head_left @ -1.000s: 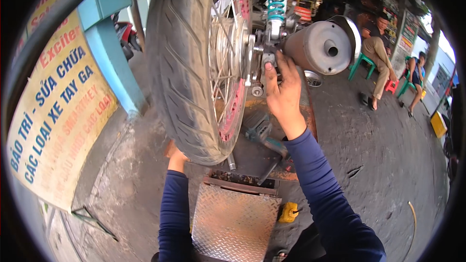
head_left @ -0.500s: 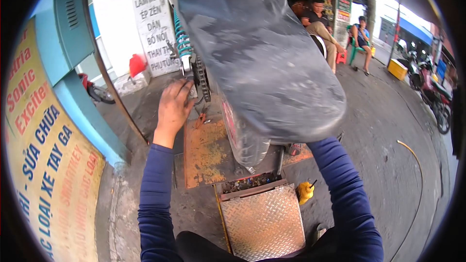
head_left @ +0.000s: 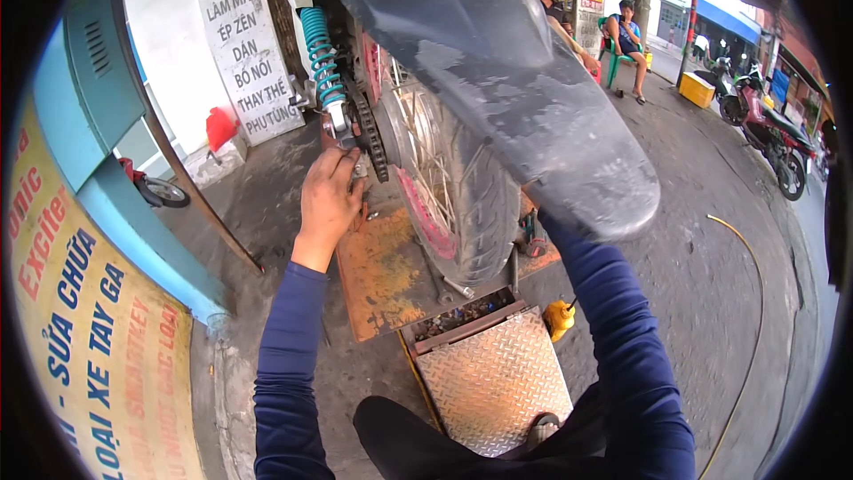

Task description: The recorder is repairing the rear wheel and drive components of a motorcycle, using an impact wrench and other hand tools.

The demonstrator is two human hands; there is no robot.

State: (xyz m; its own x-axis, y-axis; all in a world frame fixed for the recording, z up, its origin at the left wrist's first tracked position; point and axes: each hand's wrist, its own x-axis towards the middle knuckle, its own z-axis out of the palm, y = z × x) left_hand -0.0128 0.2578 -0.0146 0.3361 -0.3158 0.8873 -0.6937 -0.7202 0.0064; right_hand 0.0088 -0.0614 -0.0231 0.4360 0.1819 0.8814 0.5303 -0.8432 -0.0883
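My left hand (head_left: 330, 197) has its fingers curled on a metal fitting (head_left: 355, 169) at the lower end of the teal coil shock (head_left: 320, 53), beside the chain (head_left: 370, 133). My right hand (head_left: 531, 187) is mostly hidden behind the scuffed black rear mudguard (head_left: 586, 142); what it holds cannot be made out. Between my arms the motorbike's rear wheel (head_left: 480, 222), with a pink rim and spokes, stands over a rusty orange platform (head_left: 373, 289). Wrenches (head_left: 440, 293) and small tools lie beneath it.
A diamond-plate step (head_left: 489, 373) is below, beside a yellow container (head_left: 560, 320). A blue pillar (head_left: 160, 249) and signboard (head_left: 107, 347) stand left. Two seated people (head_left: 626, 31) are back right, near a yellow box (head_left: 696, 89) and parked motorbikes (head_left: 782, 151). A hose (head_left: 751, 249) lies right.
The view has swung across the rear wheel, bringing the chain side into sight. My left hand has moved up to that side's fitting; my right hand has gone from the opposite fitting behind the mudguard.
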